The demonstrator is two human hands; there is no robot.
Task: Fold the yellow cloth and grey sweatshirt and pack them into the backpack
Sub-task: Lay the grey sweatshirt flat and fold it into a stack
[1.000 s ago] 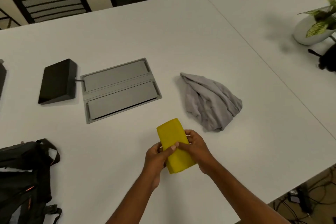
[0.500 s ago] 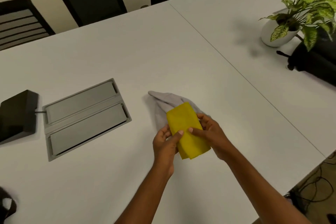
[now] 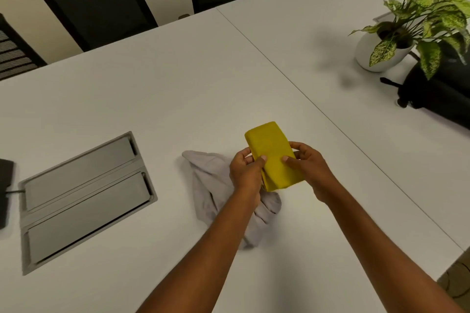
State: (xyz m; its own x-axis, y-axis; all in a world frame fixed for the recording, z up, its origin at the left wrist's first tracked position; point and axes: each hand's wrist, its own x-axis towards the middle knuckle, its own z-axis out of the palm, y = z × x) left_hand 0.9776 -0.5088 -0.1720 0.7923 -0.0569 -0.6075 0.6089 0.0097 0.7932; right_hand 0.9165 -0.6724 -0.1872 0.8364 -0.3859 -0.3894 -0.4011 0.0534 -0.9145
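The yellow cloth (image 3: 272, 152) is folded into a small thick rectangle and held above the table. My left hand (image 3: 245, 169) grips its left edge and my right hand (image 3: 309, 166) grips its right edge, thumbs on top. The grey sweatshirt (image 3: 211, 185) lies crumpled on the white table (image 3: 178, 84) below and left of my hands, partly hidden by my left forearm. The backpack that lay at the left is out of view.
A grey flap panel (image 3: 84, 195) is set into the table at the left, with a black box (image 3: 5, 193) at the left edge. A potted plant (image 3: 407, 23) and a black bag (image 3: 437, 94) stand at the right. Black chairs (image 3: 94, 0) line the far side.
My view has swung right, so the backpack at the left has left the frame. Both hands have carried the folded yellow cloth to the right, over the grey sweatshirt.
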